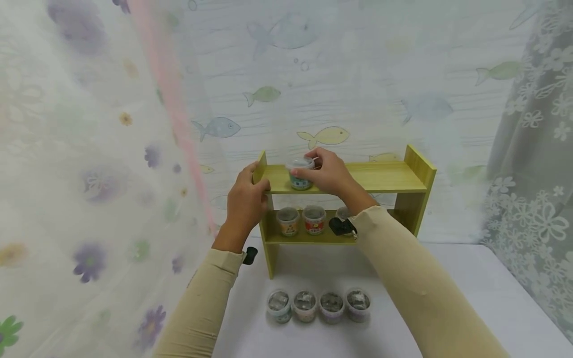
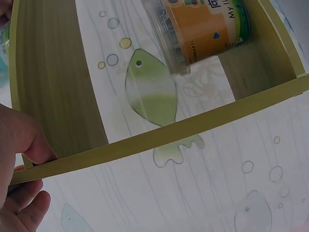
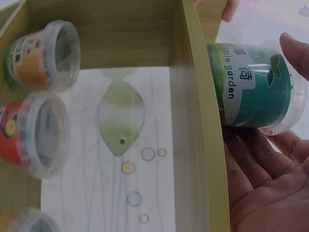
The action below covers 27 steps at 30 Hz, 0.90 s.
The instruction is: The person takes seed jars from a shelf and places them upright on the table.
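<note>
My right hand holds a clear plastic tub at the left end of the top board of a yellow-green wooden shelf. In the right wrist view the tub has a green label reading "little garden", its base at the board, with fingers and thumb on either side. My left hand grips the shelf's left side panel; in the left wrist view its thumb lies inside and its fingers outside. On the middle board stand an orange-labelled tub, a red-labelled tub and another tub partly behind my right wrist.
Several lidded tubs stand in a row on the white tabletop in front of the shelf. A fish-print curtain hangs behind, a flower-print one at the left and a lacy one at the right.
</note>
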Each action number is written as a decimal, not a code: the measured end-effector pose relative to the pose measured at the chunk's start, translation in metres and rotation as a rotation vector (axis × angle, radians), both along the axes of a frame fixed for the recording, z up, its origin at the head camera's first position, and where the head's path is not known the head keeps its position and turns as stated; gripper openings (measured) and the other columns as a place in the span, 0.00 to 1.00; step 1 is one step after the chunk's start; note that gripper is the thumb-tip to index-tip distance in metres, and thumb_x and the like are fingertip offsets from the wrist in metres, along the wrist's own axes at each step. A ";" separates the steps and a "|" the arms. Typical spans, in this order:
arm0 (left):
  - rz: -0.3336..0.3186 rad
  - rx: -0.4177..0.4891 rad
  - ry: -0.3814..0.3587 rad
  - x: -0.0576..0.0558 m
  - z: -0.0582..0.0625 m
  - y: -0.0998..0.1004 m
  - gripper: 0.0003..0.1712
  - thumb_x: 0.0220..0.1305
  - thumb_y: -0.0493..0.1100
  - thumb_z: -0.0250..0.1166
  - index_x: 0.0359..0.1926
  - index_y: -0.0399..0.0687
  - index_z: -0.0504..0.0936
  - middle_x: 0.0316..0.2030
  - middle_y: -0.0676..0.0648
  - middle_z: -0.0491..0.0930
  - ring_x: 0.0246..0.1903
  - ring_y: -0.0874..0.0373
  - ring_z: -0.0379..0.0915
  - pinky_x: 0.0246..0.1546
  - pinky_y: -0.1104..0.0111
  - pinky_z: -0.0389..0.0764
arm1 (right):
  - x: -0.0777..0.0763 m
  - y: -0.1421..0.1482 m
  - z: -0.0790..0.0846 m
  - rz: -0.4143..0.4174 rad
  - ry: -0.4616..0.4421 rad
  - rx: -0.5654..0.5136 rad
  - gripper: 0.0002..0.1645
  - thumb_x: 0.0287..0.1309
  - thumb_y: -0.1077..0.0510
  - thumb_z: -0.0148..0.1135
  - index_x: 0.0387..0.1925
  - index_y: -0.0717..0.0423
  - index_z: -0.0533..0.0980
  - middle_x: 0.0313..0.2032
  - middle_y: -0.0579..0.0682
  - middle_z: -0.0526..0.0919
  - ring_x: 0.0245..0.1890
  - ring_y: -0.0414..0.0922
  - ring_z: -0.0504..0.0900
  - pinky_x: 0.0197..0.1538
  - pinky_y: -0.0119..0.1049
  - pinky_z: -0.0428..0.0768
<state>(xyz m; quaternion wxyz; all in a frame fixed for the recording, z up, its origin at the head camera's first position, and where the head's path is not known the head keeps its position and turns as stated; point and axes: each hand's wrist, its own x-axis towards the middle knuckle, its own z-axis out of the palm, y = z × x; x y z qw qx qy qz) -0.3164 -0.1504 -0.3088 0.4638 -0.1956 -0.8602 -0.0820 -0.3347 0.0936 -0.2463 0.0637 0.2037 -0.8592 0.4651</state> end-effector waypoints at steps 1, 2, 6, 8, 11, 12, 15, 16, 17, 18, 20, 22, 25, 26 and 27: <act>0.002 -0.001 0.003 0.000 0.000 0.000 0.09 0.58 0.29 0.65 0.35 0.47 0.86 0.67 0.34 0.74 0.62 0.38 0.75 0.43 0.47 0.86 | 0.000 0.002 0.000 0.002 0.004 0.002 0.46 0.58 0.31 0.71 0.69 0.50 0.70 0.57 0.53 0.82 0.54 0.49 0.81 0.54 0.49 0.82; 0.002 -0.002 0.004 0.000 -0.001 -0.001 0.10 0.58 0.29 0.65 0.34 0.47 0.86 0.67 0.34 0.74 0.62 0.38 0.75 0.42 0.47 0.87 | 0.001 0.004 0.000 0.004 0.005 0.003 0.47 0.58 0.31 0.71 0.69 0.51 0.70 0.56 0.53 0.82 0.54 0.49 0.81 0.53 0.49 0.82; -0.004 -0.007 0.004 0.000 -0.002 -0.001 0.10 0.59 0.29 0.65 0.35 0.48 0.86 0.67 0.34 0.74 0.62 0.37 0.76 0.40 0.47 0.87 | 0.003 0.013 -0.001 0.006 0.003 0.005 0.45 0.58 0.30 0.71 0.68 0.49 0.71 0.55 0.52 0.82 0.52 0.49 0.82 0.51 0.48 0.82; -0.005 -0.010 0.000 -0.001 -0.002 -0.001 0.10 0.60 0.29 0.65 0.35 0.48 0.86 0.68 0.34 0.73 0.63 0.37 0.75 0.40 0.48 0.87 | 0.004 0.018 -0.002 0.010 -0.003 0.001 0.45 0.58 0.31 0.71 0.68 0.49 0.71 0.55 0.52 0.83 0.51 0.49 0.83 0.50 0.48 0.83; -0.002 -0.007 0.000 0.000 -0.002 -0.001 0.10 0.59 0.29 0.65 0.35 0.47 0.86 0.68 0.34 0.73 0.63 0.38 0.75 0.41 0.48 0.87 | 0.004 0.026 -0.003 0.024 -0.002 -0.002 0.44 0.58 0.31 0.71 0.68 0.50 0.71 0.55 0.54 0.84 0.51 0.49 0.84 0.49 0.46 0.83; 0.000 -0.007 0.001 0.000 -0.002 -0.001 0.09 0.59 0.29 0.65 0.35 0.47 0.86 0.68 0.34 0.73 0.64 0.38 0.75 0.42 0.47 0.87 | 0.004 0.028 -0.003 0.030 -0.001 -0.005 0.44 0.59 0.32 0.71 0.68 0.51 0.71 0.55 0.54 0.84 0.51 0.49 0.84 0.49 0.46 0.83; -0.003 -0.005 0.008 -0.001 -0.002 0.000 0.09 0.59 0.29 0.65 0.35 0.47 0.86 0.67 0.34 0.74 0.63 0.37 0.75 0.42 0.47 0.87 | 0.006 0.036 -0.003 0.033 0.006 -0.008 0.43 0.60 0.34 0.71 0.68 0.52 0.71 0.55 0.55 0.84 0.51 0.50 0.84 0.50 0.47 0.83; -0.006 -0.005 0.013 0.000 -0.001 0.000 0.10 0.59 0.29 0.65 0.35 0.47 0.86 0.67 0.33 0.74 0.63 0.37 0.75 0.41 0.47 0.87 | 0.007 0.038 -0.002 0.034 0.006 -0.010 0.43 0.60 0.34 0.71 0.68 0.52 0.71 0.55 0.56 0.84 0.51 0.51 0.84 0.50 0.47 0.83; -0.007 -0.007 0.014 -0.001 -0.001 0.000 0.10 0.60 0.28 0.64 0.35 0.47 0.86 0.67 0.33 0.74 0.63 0.37 0.75 0.41 0.47 0.87 | 0.008 0.040 -0.002 0.035 0.005 -0.011 0.44 0.60 0.34 0.71 0.69 0.52 0.71 0.55 0.56 0.83 0.51 0.51 0.83 0.50 0.47 0.83; -0.007 -0.009 0.016 -0.001 -0.001 0.000 0.10 0.60 0.28 0.64 0.35 0.47 0.86 0.67 0.33 0.74 0.63 0.37 0.75 0.41 0.47 0.87 | 0.008 0.042 -0.002 0.035 0.002 -0.017 0.44 0.60 0.34 0.71 0.68 0.51 0.71 0.55 0.56 0.84 0.51 0.51 0.84 0.50 0.47 0.83; -0.006 -0.011 0.017 -0.001 0.000 0.000 0.10 0.60 0.28 0.64 0.35 0.47 0.86 0.67 0.33 0.74 0.63 0.37 0.75 0.41 0.47 0.87 | 0.009 0.046 -0.002 0.039 -0.002 -0.020 0.45 0.59 0.33 0.71 0.69 0.52 0.70 0.55 0.56 0.83 0.51 0.51 0.84 0.51 0.47 0.83; -0.006 -0.010 0.017 0.000 0.000 0.000 0.11 0.60 0.28 0.64 0.35 0.47 0.87 0.67 0.33 0.74 0.63 0.37 0.75 0.41 0.47 0.87 | 0.009 0.050 -0.002 0.049 -0.008 -0.026 0.46 0.59 0.33 0.71 0.70 0.53 0.69 0.56 0.57 0.83 0.51 0.51 0.84 0.51 0.47 0.84; -0.005 -0.009 0.012 0.001 0.000 0.001 0.11 0.60 0.28 0.64 0.35 0.47 0.87 0.67 0.33 0.74 0.64 0.37 0.75 0.41 0.47 0.87 | 0.010 0.056 -0.003 0.055 -0.014 -0.034 0.47 0.59 0.34 0.71 0.70 0.55 0.69 0.56 0.58 0.83 0.51 0.52 0.84 0.51 0.46 0.85; -0.004 -0.009 0.009 0.001 0.000 0.001 0.10 0.60 0.28 0.64 0.35 0.47 0.86 0.67 0.33 0.73 0.64 0.37 0.75 0.41 0.47 0.87 | 0.010 0.058 -0.004 0.057 -0.016 -0.038 0.47 0.60 0.34 0.72 0.71 0.55 0.69 0.56 0.58 0.83 0.51 0.52 0.84 0.51 0.46 0.85; -0.003 -0.010 0.007 0.002 -0.001 0.001 0.10 0.60 0.28 0.64 0.35 0.47 0.86 0.67 0.33 0.73 0.64 0.37 0.75 0.41 0.47 0.87 | 0.010 0.060 -0.004 0.056 -0.017 -0.043 0.47 0.59 0.34 0.72 0.71 0.55 0.69 0.56 0.58 0.83 0.51 0.52 0.84 0.51 0.46 0.85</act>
